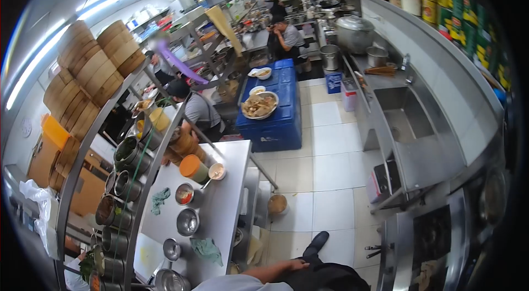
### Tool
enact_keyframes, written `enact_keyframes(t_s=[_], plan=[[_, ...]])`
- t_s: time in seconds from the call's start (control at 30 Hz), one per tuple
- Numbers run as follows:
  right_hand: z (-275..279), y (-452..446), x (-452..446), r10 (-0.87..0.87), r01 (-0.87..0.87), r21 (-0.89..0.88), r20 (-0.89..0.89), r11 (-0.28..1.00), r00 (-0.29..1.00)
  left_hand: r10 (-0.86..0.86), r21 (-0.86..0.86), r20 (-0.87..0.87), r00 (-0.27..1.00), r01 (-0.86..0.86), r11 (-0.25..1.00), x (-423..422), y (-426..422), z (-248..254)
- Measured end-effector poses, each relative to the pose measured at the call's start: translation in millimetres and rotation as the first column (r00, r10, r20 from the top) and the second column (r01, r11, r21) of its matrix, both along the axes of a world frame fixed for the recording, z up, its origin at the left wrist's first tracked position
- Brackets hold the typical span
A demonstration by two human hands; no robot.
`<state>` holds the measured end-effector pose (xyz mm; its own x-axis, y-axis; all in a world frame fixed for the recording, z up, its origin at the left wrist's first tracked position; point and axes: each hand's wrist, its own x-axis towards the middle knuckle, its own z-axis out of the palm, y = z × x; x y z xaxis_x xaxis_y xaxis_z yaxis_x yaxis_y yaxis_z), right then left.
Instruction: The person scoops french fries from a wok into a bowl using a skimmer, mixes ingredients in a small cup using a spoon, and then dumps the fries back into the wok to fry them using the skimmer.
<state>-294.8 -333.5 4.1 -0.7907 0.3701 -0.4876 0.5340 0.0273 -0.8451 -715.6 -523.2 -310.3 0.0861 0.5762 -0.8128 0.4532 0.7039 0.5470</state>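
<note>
My left hand point(298, 264) rests on my black trousers point(330, 277) at the bottom of the view. Its fingers lie loosely against the cloth, and I see nothing held in it. My right hand is out of view. One dark shoe point(316, 242) points forward on the tiles. To the left of my arm is a worktable point(234, 161). A crumpled green cloth point(207, 251) on it is nearest to my left hand. Metal bowls point(188, 221) stand in a row beyond the cloth, with an orange-lidded tub point(193, 167) farther back.
A steel rack point(101, 157) on the left carries bamboo steamers point(88, 62) and metal pots. A blue chest point(286, 90) ahead bears a bowl of food point(259, 105). On the right stand a sink point(408, 115) and a stove point(432, 233). Several people work farther back.
</note>
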Motion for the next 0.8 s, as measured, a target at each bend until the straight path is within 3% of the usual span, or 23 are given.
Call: enact_keyframes(t_s=[0.03,0.07,0.1,0.13,0.17,0.2,0.23,0.27,0.3,0.33,0.4,0.47,0.63,0.8], plan=[[-5,-9,18,-0.030,0.030,0.007,0.000,1.000,1.000,-0.259,-0.107,-0.193,0.946,0.242,0.964,5,28,-17],[-9,-23,41,-0.061,0.061,0.012,0.000,0.998,0.998,-0.319,-0.087,-0.347,0.882,0.308,0.947,13,48,-18],[-14,-41,67,-0.104,0.104,0.012,0.005,0.995,0.995,-0.467,-0.205,-0.223,0.856,0.427,0.881,22,102,66],[-20,-59,92,-0.131,0.131,0.024,0.003,0.991,0.991,-0.481,0.023,-0.264,0.836,0.504,0.863,40,130,44],[-30,-78,119,-0.142,0.142,0.046,-0.004,0.989,0.990,-0.592,0.563,-0.371,0.715,0.680,0.469,49,155,24],[-35,-99,142,-0.136,0.138,0.075,-0.023,0.988,0.990,-0.485,0.698,0.088,0.870,0.293,0.653,67,183,6],[-41,-117,162,-0.124,0.128,0.111,-0.042,0.986,0.991,-0.290,0.379,0.227,0.930,0.190,0.906,115,216,94],[-37,-142,180,-0.166,0.170,0.140,-0.036,0.975,0.985,-0.315,0.359,0.281,0.907,0.205,0.911,158,243,168],[-22,-154,191,-0.214,0.215,0.166,-0.026,0.962,0.977,-0.314,0.377,0.361,0.878,0.170,0.911,198,262,202],[11,-152,200,-0.242,0.237,0.162,0.012,0.958,0.970,-0.285,0.384,0.432,0.856,0.112,0.916,238,283,220],[21,-174,229,-0.379,0.378,0.033,0.033,0.925,0.925,-0.243,0.344,0.674,0.698,-0.006,0.939,315,316,242],[27,-200,248,-0.466,0.465,0.026,0.041,0.885,0.884,-0.191,0.277,0.833,0.520,-0.091,0.957,389,344,305],[17,-260,281,-0.634,0.633,0.062,-0.015,0.771,0.773,0.183,-0.006,0.858,0.480,-0.347,0.938,543,457,340],[25,-290,289,-0.738,0.741,0.025,-0.068,0.671,0.671,0.494,-0.263,0.758,0.425,-0.495,0.828,618,571,335]])
